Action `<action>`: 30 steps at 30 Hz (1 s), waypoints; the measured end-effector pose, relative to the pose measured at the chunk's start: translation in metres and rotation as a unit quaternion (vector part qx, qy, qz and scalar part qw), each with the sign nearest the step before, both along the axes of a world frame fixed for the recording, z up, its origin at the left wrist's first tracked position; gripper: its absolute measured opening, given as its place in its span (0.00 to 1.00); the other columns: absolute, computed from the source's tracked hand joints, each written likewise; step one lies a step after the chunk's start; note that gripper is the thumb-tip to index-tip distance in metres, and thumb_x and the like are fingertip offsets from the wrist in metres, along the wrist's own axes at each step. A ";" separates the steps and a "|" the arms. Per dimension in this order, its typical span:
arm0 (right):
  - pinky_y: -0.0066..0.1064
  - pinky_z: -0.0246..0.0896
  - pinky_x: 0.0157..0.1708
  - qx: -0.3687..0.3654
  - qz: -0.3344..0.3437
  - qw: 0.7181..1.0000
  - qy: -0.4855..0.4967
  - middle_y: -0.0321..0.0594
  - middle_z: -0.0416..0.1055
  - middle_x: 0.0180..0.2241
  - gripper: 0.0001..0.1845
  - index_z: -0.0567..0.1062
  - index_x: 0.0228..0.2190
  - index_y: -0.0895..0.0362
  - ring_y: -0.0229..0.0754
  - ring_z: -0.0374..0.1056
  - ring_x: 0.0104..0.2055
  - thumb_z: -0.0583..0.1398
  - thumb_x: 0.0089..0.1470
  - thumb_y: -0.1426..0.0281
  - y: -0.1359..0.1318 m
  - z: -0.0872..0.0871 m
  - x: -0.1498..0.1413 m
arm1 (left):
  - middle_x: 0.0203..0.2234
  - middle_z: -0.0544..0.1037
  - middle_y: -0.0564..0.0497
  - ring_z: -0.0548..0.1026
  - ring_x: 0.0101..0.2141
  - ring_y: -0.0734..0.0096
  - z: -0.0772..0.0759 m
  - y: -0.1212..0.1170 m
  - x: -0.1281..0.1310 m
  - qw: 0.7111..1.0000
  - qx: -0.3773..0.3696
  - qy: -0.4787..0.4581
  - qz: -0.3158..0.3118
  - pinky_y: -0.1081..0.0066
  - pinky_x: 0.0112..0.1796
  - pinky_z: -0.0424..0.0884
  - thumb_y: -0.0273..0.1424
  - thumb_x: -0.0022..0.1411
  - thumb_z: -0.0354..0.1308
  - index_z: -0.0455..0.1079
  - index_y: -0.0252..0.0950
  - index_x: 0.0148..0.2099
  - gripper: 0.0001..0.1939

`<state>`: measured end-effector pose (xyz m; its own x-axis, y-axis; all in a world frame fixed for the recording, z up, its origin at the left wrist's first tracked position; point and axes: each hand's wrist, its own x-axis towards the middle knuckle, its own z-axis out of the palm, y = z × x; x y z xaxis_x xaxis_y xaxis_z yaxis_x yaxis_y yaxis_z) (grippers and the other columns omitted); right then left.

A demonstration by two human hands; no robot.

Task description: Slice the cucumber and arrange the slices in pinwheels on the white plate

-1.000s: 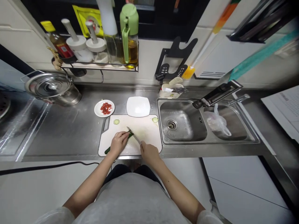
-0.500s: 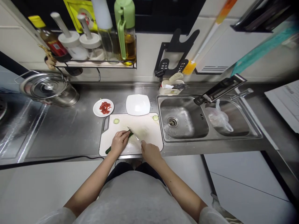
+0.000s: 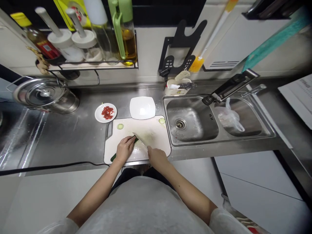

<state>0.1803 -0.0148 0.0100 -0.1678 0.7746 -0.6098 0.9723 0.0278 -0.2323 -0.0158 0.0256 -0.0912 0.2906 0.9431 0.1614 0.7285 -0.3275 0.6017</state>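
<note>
On the white cutting board [image 3: 130,125] lies a dark green cucumber [image 3: 113,157], mostly covered by my left hand [image 3: 124,148], whose fingers are closed over it. My right hand [image 3: 157,156] grips the handle of a knife [image 3: 141,140]. The blade slants up and left, its edge at the cucumber's far end beside my left fingertips. Pale cucumber slices [image 3: 120,126] rest at the board's upper left, and another pale green piece [image 3: 162,121] is at its upper right corner. Wet marks show on the board around the blade.
Behind the board stand a white square plate [image 3: 142,108] and a small plate [image 3: 97,114] of chopped red bits. To the right is a double sink [image 3: 195,143] with a plastic bag [image 3: 230,117] in its far basin. A lidded steel pot [image 3: 65,103] sits at left, below a rack [image 3: 97,67] of bottles.
The camera view has shifted slightly. Both hands stay at nearly the same place on the board, and the knife remains by the cucumber with little visible movement.
</note>
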 end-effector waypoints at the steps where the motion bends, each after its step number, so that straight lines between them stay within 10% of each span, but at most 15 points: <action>1: 0.33 0.61 0.37 0.003 0.002 1.000 0.000 0.51 0.76 0.35 0.15 0.67 0.47 0.59 0.48 0.73 0.42 0.46 0.62 0.74 0.000 -0.001 0.000 | 0.45 0.76 0.47 0.74 0.45 0.65 -0.001 0.000 0.000 1.000 0.001 0.000 0.000 0.64 0.48 0.71 0.33 0.67 0.48 0.74 0.43 0.52 0.16; 30: 0.32 0.61 0.36 -0.001 -0.006 1.000 0.012 0.49 0.76 0.36 0.14 0.67 0.47 0.59 0.46 0.73 0.41 0.47 0.62 0.74 0.007 -0.029 -0.003 | 0.44 0.78 0.47 0.75 0.42 0.67 0.000 0.002 0.000 0.998 0.064 -0.004 -0.010 0.66 0.45 0.73 0.31 0.67 0.50 0.74 0.41 0.50 0.14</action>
<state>0.1774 -0.0077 -0.0192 -0.1725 0.7750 -0.6079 0.9667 0.0148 -0.2554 -0.0161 0.0277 -0.0913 0.3079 0.9082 0.2833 0.7159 -0.4173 0.5597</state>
